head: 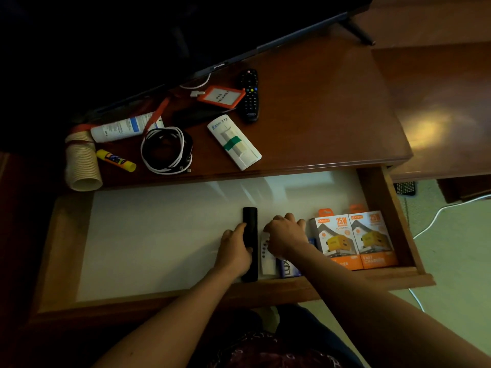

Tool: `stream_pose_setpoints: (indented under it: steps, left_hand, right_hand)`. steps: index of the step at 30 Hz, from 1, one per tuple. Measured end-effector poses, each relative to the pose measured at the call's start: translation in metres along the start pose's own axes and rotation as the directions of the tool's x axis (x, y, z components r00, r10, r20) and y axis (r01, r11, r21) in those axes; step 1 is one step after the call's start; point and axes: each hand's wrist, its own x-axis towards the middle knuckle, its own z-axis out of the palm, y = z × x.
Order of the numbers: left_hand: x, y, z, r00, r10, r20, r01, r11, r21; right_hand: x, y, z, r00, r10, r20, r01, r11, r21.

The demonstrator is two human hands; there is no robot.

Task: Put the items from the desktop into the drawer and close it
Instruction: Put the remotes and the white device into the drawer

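Observation:
The drawer [159, 235] is pulled out, its bottom white. Inside it my left hand [235, 251] grips a slim black remote [250, 221] lying lengthwise. My right hand [287, 233] rests with curled fingers on a white card pack [267, 258] beside a blue box [288, 269]. Two orange charger boxes [356, 240] stand at the drawer's right end. On the desktop [318, 107] lie a black button remote [249, 95], a white remote [233, 142], coiled cables [166, 150], a glue stick [115, 160], a white tube [125, 127], a paper cup stack [82, 160] and an orange badge holder [220, 96].
A TV [159, 35] stands at the back of the desk, its foot [358, 30] at the right. A dark phone-like slab [199, 115] lies under the badge. White cable [438, 216] runs over the floor to the right of the drawer.

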Motion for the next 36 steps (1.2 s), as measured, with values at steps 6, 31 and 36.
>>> stream_pose_setpoints:
  steps: [6, 31, 36]
  left_hand:
    - [-0.001, 0.002, 0.008, 0.998, -0.014, -0.063, 0.009, 0.997, -0.082]
    - [-0.007, -0.001, 0.004, 0.999, 0.030, 0.018, -0.030, 0.999, -0.033]
    - [-0.008, 0.001, -0.001, 0.998, 0.023, 0.052, -0.022, 0.999, -0.029]
  right_hand:
    - [-0.003, 0.002, 0.004, 0.999, -0.023, -0.022, 0.024, 0.999, 0.024]
    - [-0.015, 0.003, 0.017, 1.000, 0.022, -0.020, -0.022, 1.000, 0.016]
    - [-0.018, 0.001, 0.012, 1.000, 0.015, -0.010, -0.015, 1.000, -0.003]
